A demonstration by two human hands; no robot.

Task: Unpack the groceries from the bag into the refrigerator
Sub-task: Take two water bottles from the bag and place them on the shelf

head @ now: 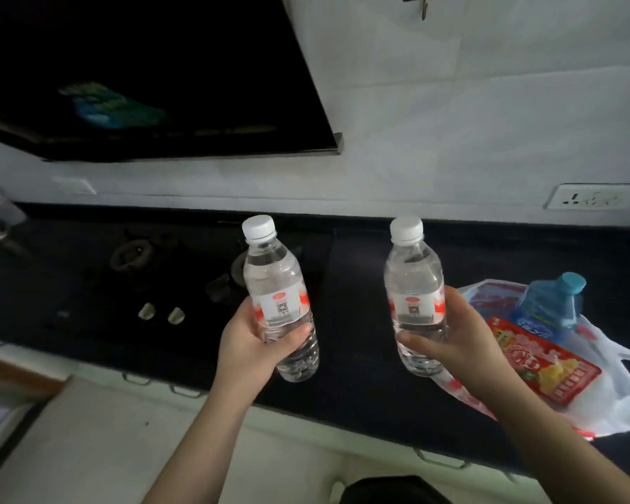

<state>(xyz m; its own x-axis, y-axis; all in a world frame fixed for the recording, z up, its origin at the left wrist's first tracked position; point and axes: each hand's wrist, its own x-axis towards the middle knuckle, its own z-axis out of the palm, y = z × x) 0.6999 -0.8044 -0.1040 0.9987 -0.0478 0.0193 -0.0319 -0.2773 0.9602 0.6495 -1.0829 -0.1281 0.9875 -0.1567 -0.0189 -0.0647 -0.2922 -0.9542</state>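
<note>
I hold two clear water bottles with white caps and red-and-white labels above the dark counter. My left hand (250,343) grips the lower part of the left bottle (275,285), which tilts slightly left. My right hand (462,336) grips the right bottle (413,281), held nearly upright. To the right, a white plastic grocery bag (604,401) lies on the counter. A red snack packet (546,365) and a blue bottle with a blue cap (553,303) rest in it. No refrigerator is in view.
A black gas stove (150,263) with two pale knobs sits in the dark counter (360,358) to the left. A black range hood (153,78) hangs above it. A wall socket (590,198) is on the white wall at the right. White cabinet fronts run below the counter edge.
</note>
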